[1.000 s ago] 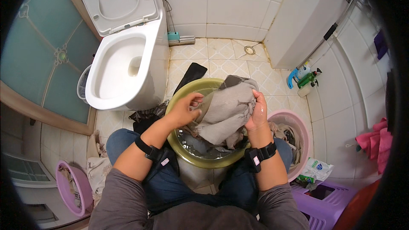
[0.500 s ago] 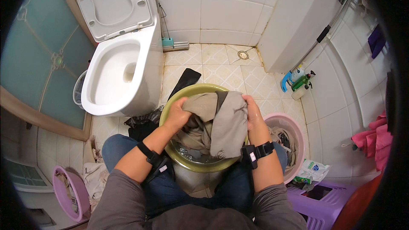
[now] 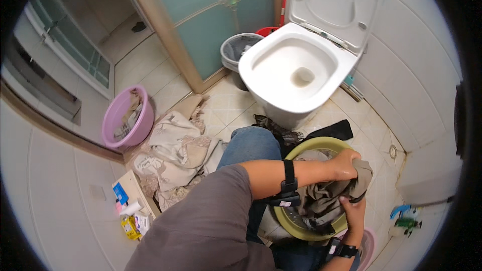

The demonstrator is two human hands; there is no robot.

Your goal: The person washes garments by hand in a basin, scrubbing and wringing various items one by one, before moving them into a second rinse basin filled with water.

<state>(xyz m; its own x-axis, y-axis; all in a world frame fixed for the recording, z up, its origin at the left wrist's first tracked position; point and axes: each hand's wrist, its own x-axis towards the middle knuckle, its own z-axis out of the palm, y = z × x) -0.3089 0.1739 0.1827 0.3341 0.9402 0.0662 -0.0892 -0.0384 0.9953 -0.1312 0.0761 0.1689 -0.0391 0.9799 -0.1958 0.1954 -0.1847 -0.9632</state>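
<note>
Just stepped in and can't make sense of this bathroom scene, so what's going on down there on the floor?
A person is crouched on the tiled floor, both hands gripping a wet grey-brown garment over a yellow-green basin. The left hand clutches its upper part and the right hand grips it lower down. An open white toilet stands just behind the basin. To the person's left lie a heap of pale laundry and a pink basin with more cloth.

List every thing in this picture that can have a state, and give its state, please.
Toilet lid: raised.
Toilet bowl: open, uncovered.
Olive basin: holds wet-looking grey cloth.
Grey cloth: bunched, gripped by both hands.
Left hand: closed on the cloth.
Right hand: closed on the cloth.
Pink basin: holds crumpled laundry.
Grey bin: lined, open.
</note>
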